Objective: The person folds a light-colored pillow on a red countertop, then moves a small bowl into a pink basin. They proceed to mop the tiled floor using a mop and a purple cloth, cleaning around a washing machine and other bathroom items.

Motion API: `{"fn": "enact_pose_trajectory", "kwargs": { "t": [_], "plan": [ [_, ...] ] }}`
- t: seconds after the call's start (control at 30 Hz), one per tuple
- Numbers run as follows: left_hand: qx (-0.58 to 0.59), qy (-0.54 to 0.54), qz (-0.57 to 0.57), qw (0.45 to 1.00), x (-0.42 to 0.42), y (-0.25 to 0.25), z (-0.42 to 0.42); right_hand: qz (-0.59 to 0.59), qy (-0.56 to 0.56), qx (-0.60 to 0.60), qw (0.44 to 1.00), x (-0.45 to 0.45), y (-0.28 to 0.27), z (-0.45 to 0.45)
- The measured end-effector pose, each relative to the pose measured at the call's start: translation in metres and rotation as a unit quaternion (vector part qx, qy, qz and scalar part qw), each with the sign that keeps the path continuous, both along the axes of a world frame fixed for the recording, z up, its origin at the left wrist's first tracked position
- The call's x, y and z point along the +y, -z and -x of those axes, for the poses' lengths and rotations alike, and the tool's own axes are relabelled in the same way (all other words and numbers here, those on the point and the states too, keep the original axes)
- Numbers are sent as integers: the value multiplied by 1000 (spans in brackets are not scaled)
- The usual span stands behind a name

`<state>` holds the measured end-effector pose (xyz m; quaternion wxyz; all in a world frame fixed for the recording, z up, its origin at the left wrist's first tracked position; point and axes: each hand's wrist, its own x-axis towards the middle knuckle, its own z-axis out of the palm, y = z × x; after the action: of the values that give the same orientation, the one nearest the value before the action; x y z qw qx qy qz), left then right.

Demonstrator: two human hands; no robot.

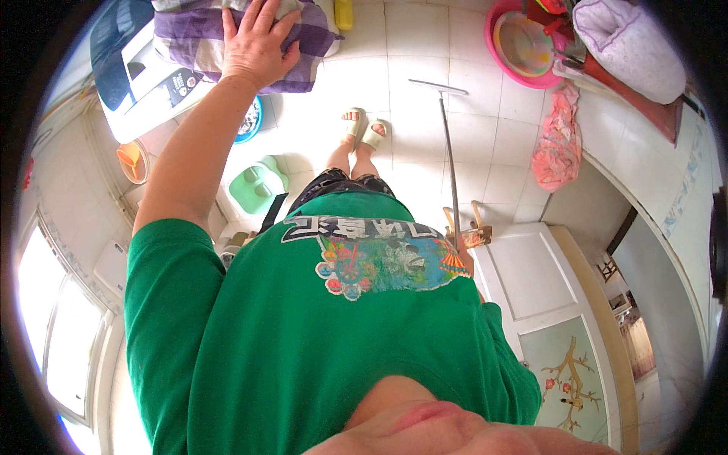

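Note:
My left hand (256,45) lies spread on a purple-and-white checked cloth (187,28), palm down with the fingers apart. The cloth drapes over something whose shape is hidden, beside a white washing machine (165,102) with a dark lid. At my right side, most of my right hand (467,263) is hidden behind my green T-shirt (341,341). The visible part is at the upper end of a grey pole (449,153), and it appears to grip it. That pole runs down to the thin bar of a floor squeegee (438,86) on the white tiles, ahead of my slippers (364,129).
A mint green plastic stool (256,190) and a blue basin (248,122) stand left of my legs. An orange scoop (131,161) is further left. Pink basin (492,51) and pink cloth bundle (556,153) lie front right. A wooden stool (478,234) adjoins the white door (540,273).

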<state>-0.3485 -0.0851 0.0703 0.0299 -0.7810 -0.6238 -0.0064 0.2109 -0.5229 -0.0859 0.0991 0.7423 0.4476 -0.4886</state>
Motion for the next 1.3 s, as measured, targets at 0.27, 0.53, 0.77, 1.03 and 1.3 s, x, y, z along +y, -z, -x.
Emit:
{"fn": "enact_pose_trajectory", "kwargs": {
  "t": [0.27, 0.53, 0.77, 1.03, 1.3],
  "plan": [
    [25, 27, -39, 999, 2, 11, 4, -122, -113, -101, 981, 272, 93, 55],
    [27, 29, -26, 999, 3, 7, 6, -117, -116, -125, 978, 389, 55, 127],
    [-8, -1, 7, 1000, -2, 1, 11, -40, -126, -68, 989, 126, -25, 71],
    [-10, 9, -18, 1000, 2, 5, 15, -33, -144, -109, 983, 188, 6, 138],
    [-7, 14, -15, 1000, 6, 4, 16, -160, -82, -169, 969, 384, 28, 198]
  ]
}}
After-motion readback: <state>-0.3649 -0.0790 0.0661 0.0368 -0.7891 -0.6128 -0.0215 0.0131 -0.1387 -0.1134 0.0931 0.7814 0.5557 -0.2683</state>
